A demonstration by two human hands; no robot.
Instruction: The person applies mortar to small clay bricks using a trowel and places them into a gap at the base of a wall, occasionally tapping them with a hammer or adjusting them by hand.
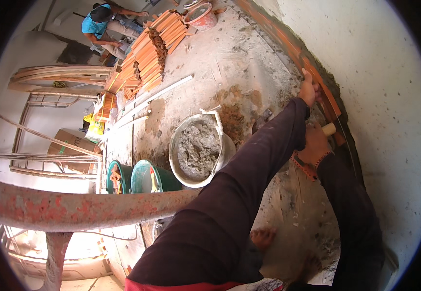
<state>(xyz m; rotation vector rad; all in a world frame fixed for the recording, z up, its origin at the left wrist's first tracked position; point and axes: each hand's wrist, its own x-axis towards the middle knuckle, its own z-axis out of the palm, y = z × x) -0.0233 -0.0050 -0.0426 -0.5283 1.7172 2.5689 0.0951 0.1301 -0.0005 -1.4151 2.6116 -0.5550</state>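
Along the foot of the white wall, a row of thin orange bricks (327, 99) runs in grey mortar. My left hand (309, 91) is at this row, thumb stretched out and fingers curled at the edge of a brick. Just nearer, my right hand (313, 146) is closed around a tool with a pale wooden handle (329, 129). The tool's working end cannot be made out for certain; a dark grey metal piece (262, 120) shows beyond my left forearm. A string (351, 150) passes along the bricks. Left of my arms stands a whitish bucket (198, 150) of wet grey mortar.
Two green buckets (157, 178) stand beside the mortar bucket. A red-painted bar (89, 206) crosses the lower left. Brick stacks (150, 53), white pipes (157, 97) and a reddish bucket (201, 18) lie farther off. A person in a blue shirt (96, 26) crouches by the stacks.
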